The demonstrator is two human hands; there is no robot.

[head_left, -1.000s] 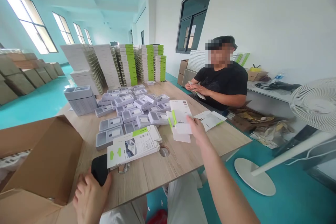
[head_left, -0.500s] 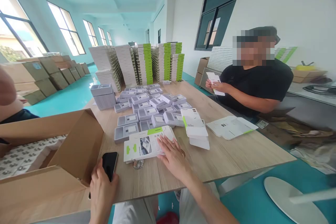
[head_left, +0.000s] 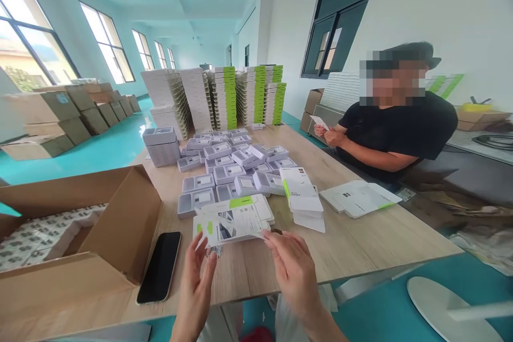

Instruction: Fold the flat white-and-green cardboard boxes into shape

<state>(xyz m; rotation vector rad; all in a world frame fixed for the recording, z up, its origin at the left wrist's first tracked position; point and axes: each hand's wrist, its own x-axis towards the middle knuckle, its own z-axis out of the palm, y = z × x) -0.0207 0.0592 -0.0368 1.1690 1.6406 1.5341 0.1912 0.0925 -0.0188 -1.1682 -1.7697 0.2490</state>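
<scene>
A flat, unfolded white-and-green printed carton lies partly on another at the table's near middle. My right hand pinches its near right edge between thumb and fingers. My left hand, thumb and fingers apart, is by the carton's left end; whether it touches cannot be told. A small clear round object is partly hidden behind the left fingertips. The black phone lies on the table left of my left hand. Behind the carton are several light-grey plastic trays, loosely heaped.
On the left stands an open cardboard box with small packed items. More flat cartons lie to the right, another beyond. Tall carton stacks line the table's far end. A co-worker sits at right holding a card.
My left hand has let go of the phone and moved right to the carton. My right hand went from lying flat on the carton to pinching its edge. The view shifted slightly.
</scene>
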